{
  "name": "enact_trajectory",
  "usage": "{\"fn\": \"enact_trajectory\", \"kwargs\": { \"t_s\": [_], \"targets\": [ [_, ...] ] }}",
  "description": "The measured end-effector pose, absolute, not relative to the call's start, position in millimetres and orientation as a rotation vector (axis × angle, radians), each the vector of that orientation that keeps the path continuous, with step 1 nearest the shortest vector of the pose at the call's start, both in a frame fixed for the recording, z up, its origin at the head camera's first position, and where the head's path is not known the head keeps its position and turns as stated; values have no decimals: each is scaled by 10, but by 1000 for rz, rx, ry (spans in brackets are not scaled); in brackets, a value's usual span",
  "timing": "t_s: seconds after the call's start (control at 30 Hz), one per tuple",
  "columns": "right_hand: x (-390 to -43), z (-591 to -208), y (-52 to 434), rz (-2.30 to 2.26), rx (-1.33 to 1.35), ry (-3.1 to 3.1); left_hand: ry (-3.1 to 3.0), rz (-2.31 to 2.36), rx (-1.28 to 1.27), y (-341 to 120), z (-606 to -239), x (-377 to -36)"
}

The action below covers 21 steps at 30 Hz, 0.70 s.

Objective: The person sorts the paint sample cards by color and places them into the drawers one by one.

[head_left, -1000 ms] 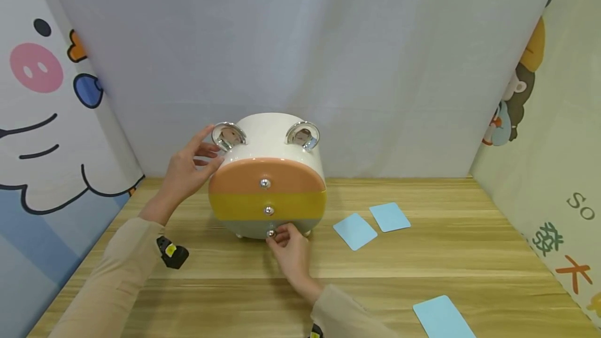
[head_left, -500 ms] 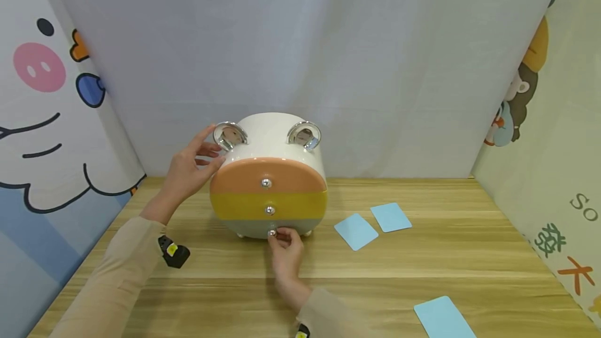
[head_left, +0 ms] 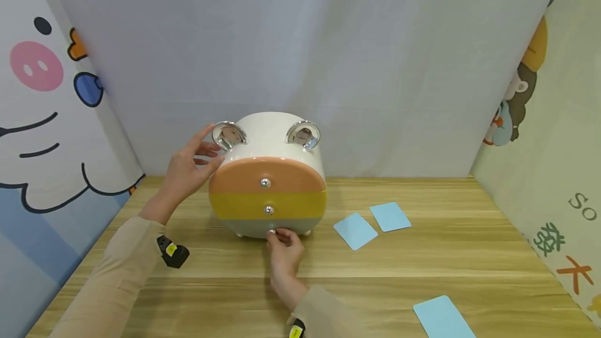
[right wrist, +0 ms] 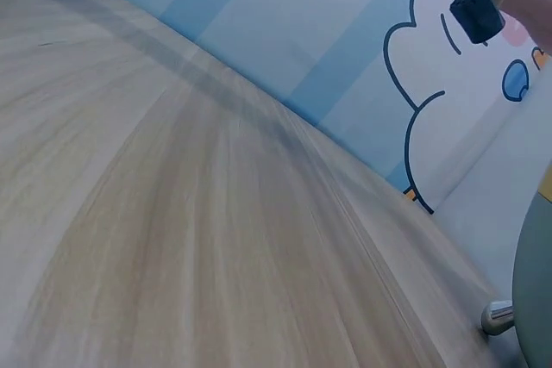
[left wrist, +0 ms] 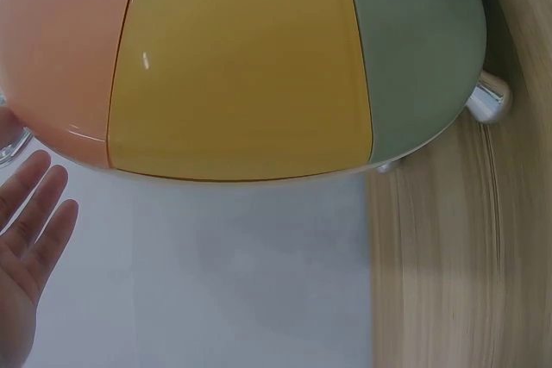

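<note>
My right hand pinches the lowest knob, at frame centre on the box's grey drawer. The drawer front faces me. My left hand, fingers relaxed, rests on the box's upper left side.

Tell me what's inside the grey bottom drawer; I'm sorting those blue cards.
Nothing shows: the grey bottom drawer is shut, its contents hidden. The right hand pinches its knob.

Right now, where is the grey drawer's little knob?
In the head view, the knob sits centre, bottom drawer, pinched by the right hand.
</note>
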State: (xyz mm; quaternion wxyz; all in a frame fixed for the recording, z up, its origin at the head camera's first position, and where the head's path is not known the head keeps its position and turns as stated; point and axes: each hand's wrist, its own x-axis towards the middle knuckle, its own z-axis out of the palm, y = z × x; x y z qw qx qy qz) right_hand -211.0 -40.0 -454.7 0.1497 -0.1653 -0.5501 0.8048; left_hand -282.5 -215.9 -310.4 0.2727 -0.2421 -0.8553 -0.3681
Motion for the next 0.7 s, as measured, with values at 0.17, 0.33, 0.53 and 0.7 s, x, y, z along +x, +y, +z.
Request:
{"fn": "enact_trajectory", "kwargs": {
  "t_s": [0.17,0.33,0.53,0.7],
  "targets": [
    [-2107,-4553,-408,2317,-516,-1573,-2307,-998,-657,-2170,-3109,-2828],
    [-2098,-4559,-411,2341,-528,-1551,-2310,-1000,-651,-2172,-3109,-2827],
    [-2099,-4571,-418,2360,-546,-1534,-2314,-993,-649,-2176,-3111,-2826],
    [-2107,-4584,-425,2362,-549,-1524,-2317,-1000,-648,-2180,-3110,-2830]
  ]
}}
